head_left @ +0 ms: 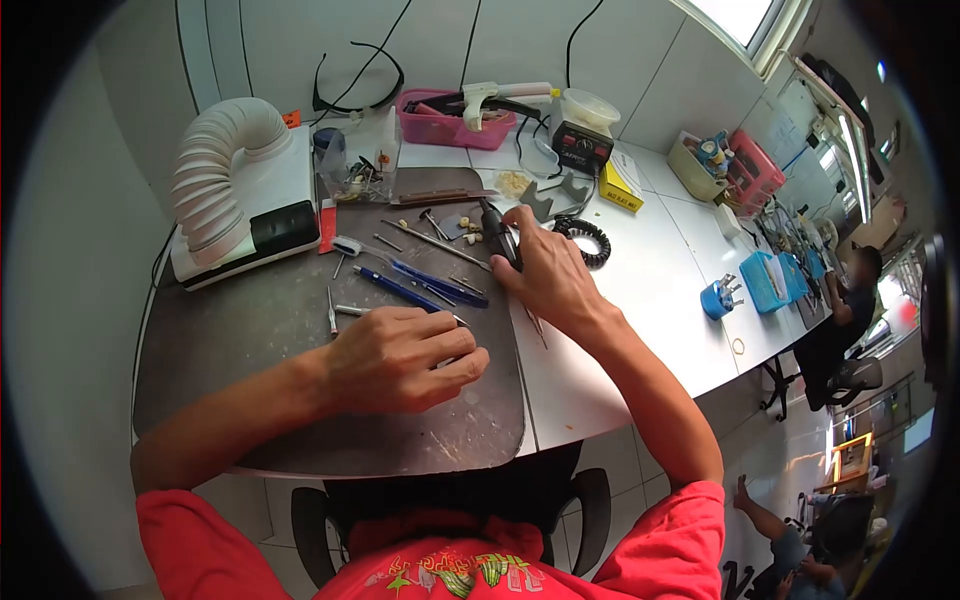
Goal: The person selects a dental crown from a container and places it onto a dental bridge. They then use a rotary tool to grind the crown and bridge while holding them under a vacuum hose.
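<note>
While the tool (494, 230) is finger-clamped by right hand (552, 268) at edge of mat (230, 350), steadiness is advised; left hand (402, 360) grip cannot be told.

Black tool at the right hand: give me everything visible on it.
The black tool has a slim, roughly cylindrical body, dark and smooth-looking, perhaps plastic. It slants at the right side of the grey mat, upper end pointing away from the person. The right hand grips it between thumb and fingers, covering part of it; whether it is lifted or resting isn't clear. A coiled black cord lies to its right; any connection isn't visible.
</note>
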{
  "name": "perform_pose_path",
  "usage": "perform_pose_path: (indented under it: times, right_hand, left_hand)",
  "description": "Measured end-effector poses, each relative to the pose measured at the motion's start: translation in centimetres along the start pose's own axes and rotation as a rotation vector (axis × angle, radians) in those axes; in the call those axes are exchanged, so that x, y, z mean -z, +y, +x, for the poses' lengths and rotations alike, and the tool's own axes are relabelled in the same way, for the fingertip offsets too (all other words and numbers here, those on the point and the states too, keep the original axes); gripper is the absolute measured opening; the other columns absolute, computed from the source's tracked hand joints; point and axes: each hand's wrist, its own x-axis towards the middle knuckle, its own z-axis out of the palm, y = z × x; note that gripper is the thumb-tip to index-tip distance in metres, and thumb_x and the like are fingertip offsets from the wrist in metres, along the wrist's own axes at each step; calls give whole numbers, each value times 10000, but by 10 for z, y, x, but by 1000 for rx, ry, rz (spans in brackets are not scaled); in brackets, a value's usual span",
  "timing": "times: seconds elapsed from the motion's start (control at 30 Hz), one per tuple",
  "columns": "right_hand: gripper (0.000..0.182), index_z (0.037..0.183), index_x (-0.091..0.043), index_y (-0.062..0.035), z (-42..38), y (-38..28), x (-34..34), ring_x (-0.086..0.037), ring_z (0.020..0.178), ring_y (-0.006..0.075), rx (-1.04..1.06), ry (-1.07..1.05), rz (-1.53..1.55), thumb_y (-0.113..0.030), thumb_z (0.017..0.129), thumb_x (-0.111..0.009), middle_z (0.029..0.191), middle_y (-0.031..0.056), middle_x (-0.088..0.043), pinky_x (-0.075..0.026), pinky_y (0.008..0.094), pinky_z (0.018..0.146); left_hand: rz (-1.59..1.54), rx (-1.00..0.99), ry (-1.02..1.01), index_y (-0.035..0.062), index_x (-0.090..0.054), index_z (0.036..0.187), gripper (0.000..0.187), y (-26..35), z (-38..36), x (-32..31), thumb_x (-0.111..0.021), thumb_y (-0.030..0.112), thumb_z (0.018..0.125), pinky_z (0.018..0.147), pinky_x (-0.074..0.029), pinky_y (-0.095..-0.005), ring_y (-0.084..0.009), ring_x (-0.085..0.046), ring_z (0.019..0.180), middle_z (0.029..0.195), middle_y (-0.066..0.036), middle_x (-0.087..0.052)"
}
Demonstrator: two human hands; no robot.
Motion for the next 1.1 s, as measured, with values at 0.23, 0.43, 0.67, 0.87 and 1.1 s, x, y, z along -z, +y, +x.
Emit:
perform_pose_path:
  times: [0.23,0.43,0.67,0.87,1.1]
  right_hand:
    - [303,1281,-595,-60,-72,-29,90,-515,559,70,-407,-34,886,-211,1079,-427,868,33,-589,-420,224,509]
    - [691,1596,-173,-144,-165,21,133,-591,603,228,-4,-294,2055,-99,997,-515,1185,286,-402,-498,271,425]
    - [946,1573,-179,-41,-189,-20,128,-533,682,74,-159,596,1000,-519,909,-656,788,4,-474,-460,236,552]
    - [924,1489,-370,2,-199,2,154,-491,618,51,-217,769,830,-639,869,-611,738,-30,-470,-432,239,555]
    - [840,1516,-319,6,-213,9,174,-403,693,86,-122,825,1029,-485,927,-661,874,4,-472,-391,240,612]
  left_hand:
    - [-218,285,106,55,-547,1312,663,12,30,-21,-696,18,667,878,-556,-382,-283,-617,1059,1194,-129,-598]
    - [-373,25,134,79,-482,1424,525,56,54,-52,-559,144,909,1070,-463,-439,-296,-557,1240,1381,-173,-524]
    - [-508,391,144,24,-452,1418,598,13,66,-63,-625,7,847,1045,-463,-437,-404,-564,1203,1351,-227,-533]
    - [-297,395,-610,-129,-278,1485,854,82,46,-26,-500,523,980,1219,-185,-492,-410,-239,1485,1552,-313,-289]
    - [-190,407,-681,-130,-260,1495,891,127,47,-40,-512,539,963,1231,-140,-491,-389,-211,1502,1583,-294,-245]
